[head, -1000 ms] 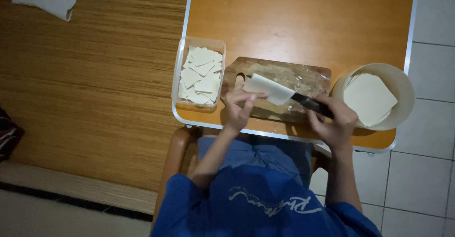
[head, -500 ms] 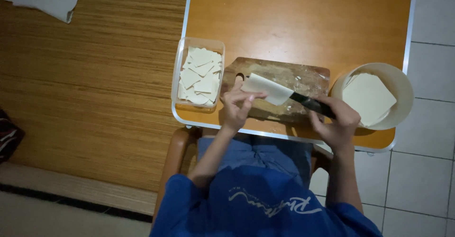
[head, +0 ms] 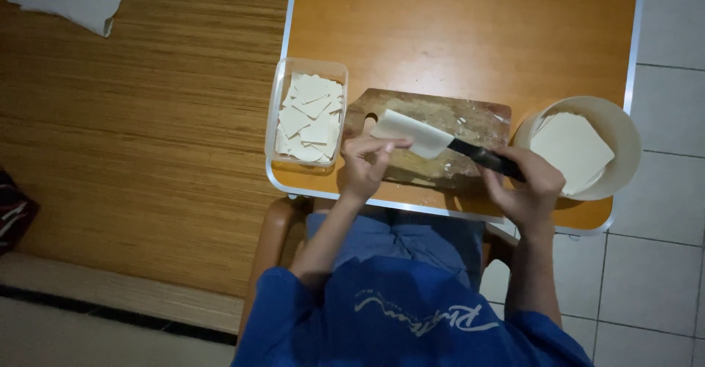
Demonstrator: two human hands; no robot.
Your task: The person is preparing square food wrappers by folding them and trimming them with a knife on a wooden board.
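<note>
Overhead view of a seated person at an orange tabletop (head: 455, 37). The right hand (head: 525, 187) is closed around the black handle of a knife (head: 440, 143), whose broad pale blade lies flat above a wooden cutting board (head: 448, 128). The left hand (head: 367, 163) pinches the blade near its tip, fingers (head: 389, 145) curled onto the flat; whether a thin pale sheet lies on the blade cannot be told.

Just beyond the left hand, toward its outer side, stands a clear rectangular tub (head: 273, 117) filled with small cut pale squares (head: 312, 117). Beside the right hand, on its outer side, a round cream bowl (head: 617, 128) holds a stack of large uncut sheets (head: 571, 148).

To do this step well, judging from the grip, the left fingertips should stay on the flat of the blade and away from the edge, moving from spine outward rather than along the edge. The right hand should hold the handle steady, with the blade kept low over the board so anything cleared falls there. The tub sits close enough for a short transfer.
</note>
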